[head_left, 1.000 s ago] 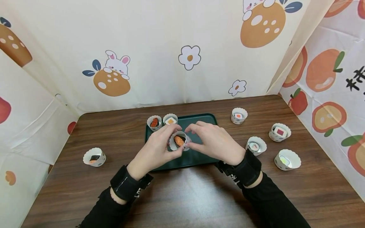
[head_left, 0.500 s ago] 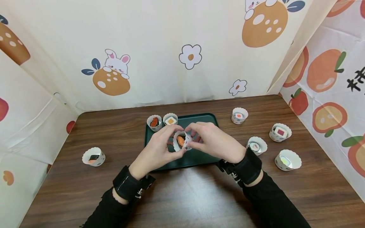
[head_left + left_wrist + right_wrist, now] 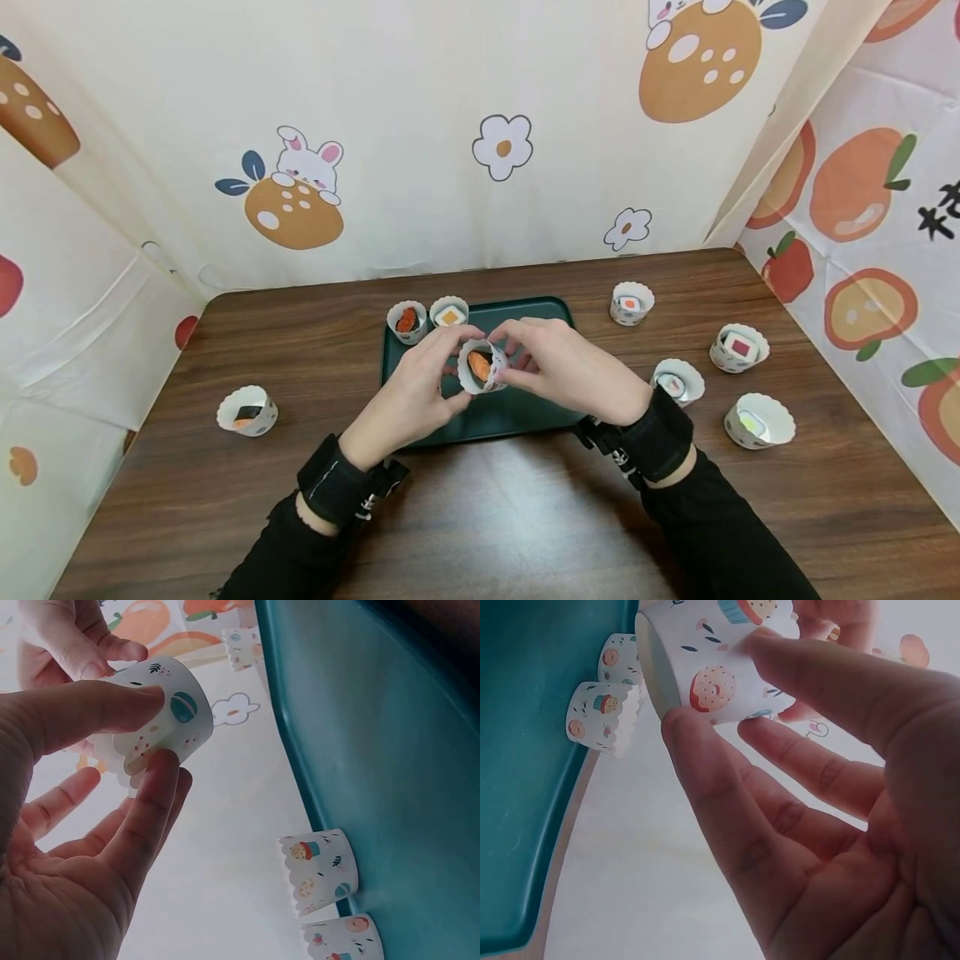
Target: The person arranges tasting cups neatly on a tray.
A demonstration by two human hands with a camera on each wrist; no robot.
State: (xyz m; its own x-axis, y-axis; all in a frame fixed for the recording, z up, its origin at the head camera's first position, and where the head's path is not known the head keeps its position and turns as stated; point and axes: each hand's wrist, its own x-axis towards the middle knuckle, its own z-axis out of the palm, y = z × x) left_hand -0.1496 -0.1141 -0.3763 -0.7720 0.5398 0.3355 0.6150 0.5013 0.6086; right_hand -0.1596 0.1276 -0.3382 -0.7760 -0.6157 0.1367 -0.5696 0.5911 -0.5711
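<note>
Above the dark green tray (image 3: 517,417), a white scalloped paper baking cup (image 3: 491,382) is held up between two hands. An orange-topped toy sushi piece (image 3: 478,365) with a dark band sits inside it. My left hand (image 3: 416,390) pinches the cup from the left; in the left wrist view its thumb lies on the printed wall. From the other side my right hand (image 3: 566,371) grips it with thumb and forefinger, and the right wrist view shows a donut print between them. Two more cups, one with a red-topped piece (image 3: 407,321) and one with a yellow-centred piece (image 3: 450,316), stand at the tray's back-left corner.
On the brown wooden table (image 3: 480,533), a lone cup (image 3: 257,419) with a dark-banded piece stands to the left. Several cups holding sushi pieces stand right of the tray, one (image 3: 686,392) close by my right wrist. Printed curtains (image 3: 412,167) border the table's back and sides.
The cup between my hands has shifted slightly right and turned, with its fingers' placement adjusted. The other cups and the tray have stayed in place.
</note>
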